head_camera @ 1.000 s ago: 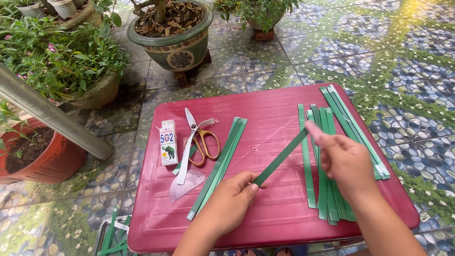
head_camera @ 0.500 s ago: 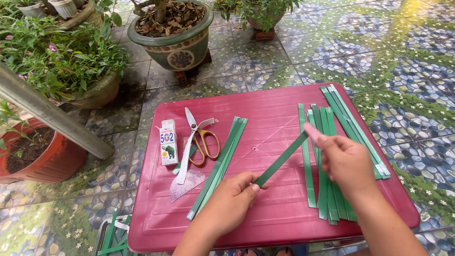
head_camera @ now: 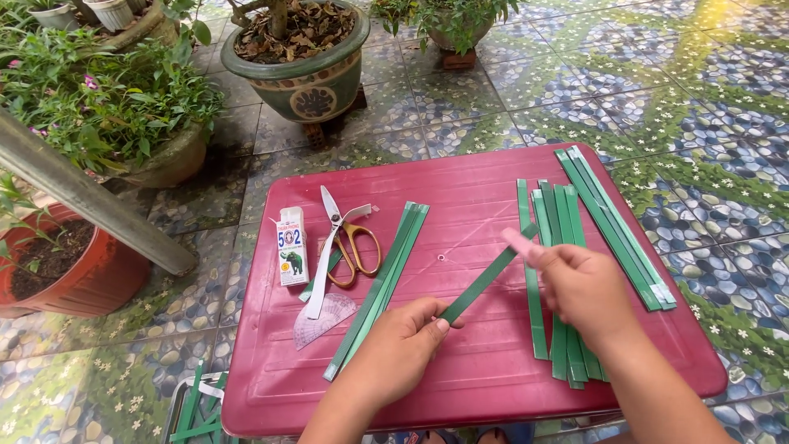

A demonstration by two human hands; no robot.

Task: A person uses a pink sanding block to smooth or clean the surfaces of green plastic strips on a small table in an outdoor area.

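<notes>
You pinch one green strip [head_camera: 485,279] taut at frame centre, left hand [head_camera: 403,349] gripping its lower end, right hand [head_camera: 579,288] its upper, above the red table [head_camera: 468,189], keeping it straight.

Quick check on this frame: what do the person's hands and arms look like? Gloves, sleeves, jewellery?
Both hands are bare: no gloves on the left hand or the right hand. The forearms are uncovered as far as the frame shows, with no sleeve edge in view. No rings, watch or bracelets are visible. The nails look short and unpainted.
</notes>
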